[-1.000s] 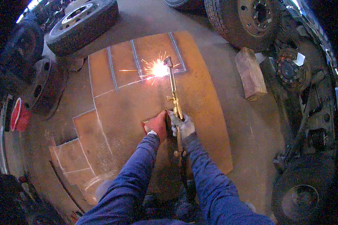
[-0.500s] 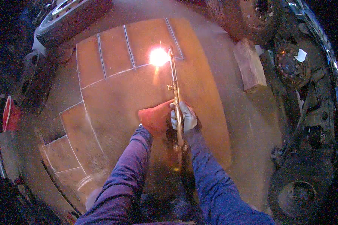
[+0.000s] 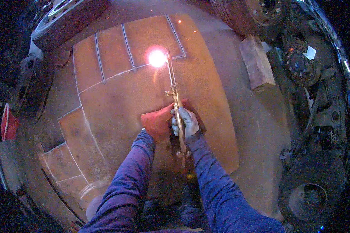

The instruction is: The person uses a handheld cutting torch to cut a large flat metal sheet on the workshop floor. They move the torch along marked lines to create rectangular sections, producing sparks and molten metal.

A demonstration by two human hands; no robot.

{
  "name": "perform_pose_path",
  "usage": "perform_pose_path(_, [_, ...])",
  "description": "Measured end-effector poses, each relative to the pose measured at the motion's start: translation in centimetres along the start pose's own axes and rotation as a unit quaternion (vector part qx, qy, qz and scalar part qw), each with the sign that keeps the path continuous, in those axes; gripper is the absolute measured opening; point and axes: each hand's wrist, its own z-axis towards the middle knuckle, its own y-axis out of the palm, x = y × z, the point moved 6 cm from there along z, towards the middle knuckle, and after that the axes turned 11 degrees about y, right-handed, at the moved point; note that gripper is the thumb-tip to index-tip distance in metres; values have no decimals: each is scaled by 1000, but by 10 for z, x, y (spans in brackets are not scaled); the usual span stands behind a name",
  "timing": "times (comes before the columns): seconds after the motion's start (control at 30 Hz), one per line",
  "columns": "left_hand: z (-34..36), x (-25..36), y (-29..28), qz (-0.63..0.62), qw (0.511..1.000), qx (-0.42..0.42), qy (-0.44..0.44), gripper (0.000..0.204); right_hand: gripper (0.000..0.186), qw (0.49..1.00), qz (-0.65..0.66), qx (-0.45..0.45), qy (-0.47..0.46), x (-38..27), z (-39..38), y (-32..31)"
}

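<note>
Nearest, two blue sleeves [image 3: 128,178] reached in from the lower edge, the dark gap between them swallowing the rear of the brass torch [image 3: 174,96], so any hose there was hard to make out. The right hand [image 3: 188,121] had its grip closed around the torch's handle. Close on its left, the red-gloved left hand [image 3: 157,121] lay beside and partly behind the handle; its fingers were hidden, and whether it held or only propped the torch could not be told.

From the right hand's grip the torch ran forward, its long axis pointing almost straight away from the person and leaning slightly left. Beneath it spread a rusty plate [image 3: 120,97] marked with pale lines [image 3: 128,46], its near edge partly covered by the arms.

Just left of the torch's tip sat a white glow [image 3: 157,58], near the crosswise line; its glare hid the metal there. Farther off, a wooden block [image 3: 256,64] stood to the right, and two large wheels [image 3: 251,17] were cut off by the upper edge.
</note>
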Motion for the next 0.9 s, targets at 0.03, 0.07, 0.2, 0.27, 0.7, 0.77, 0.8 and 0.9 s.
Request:
perform_pose_path(0.03, [-1,0,1,3,1000,0,-1,49,48,1000,-3,-2,2,0,1,-1])
perform_pose_path(0.07, [0,-1,0,7,1000,-1,-2,50,48,1000,-3,-1,2,0,1,-1])
perform_pose_path(0.2, [1,-3,0,18,1000,-7,-17,56,45,1000,7,-5,3,-1,0,-1])
perform_pose_path(0.27, [1,-4,0,13,1000,-17,-21,59,43,1000,10,1,11,-1,0,-2])
perform_pose_path(0.7, [-3,-6,17,-207,978,17,2,55,48,1000,-21,-7,14,-5,-4,0])
perform_pose_path(0.77, [-2,-6,15,-21,1000,-16,-6,56,48,1000,-28,-13,3,-6,-5,1])
perform_pose_path(0.8, [-2,-5,12,-15,1000,-10,2,56,48,1000,-19,-14,-3,-6,-5,2])
perform_pose_path(0.9, [-2,-5,7,-22,1000,-5,1,56,46,1000,-2,-9,1,-3,-2,2])
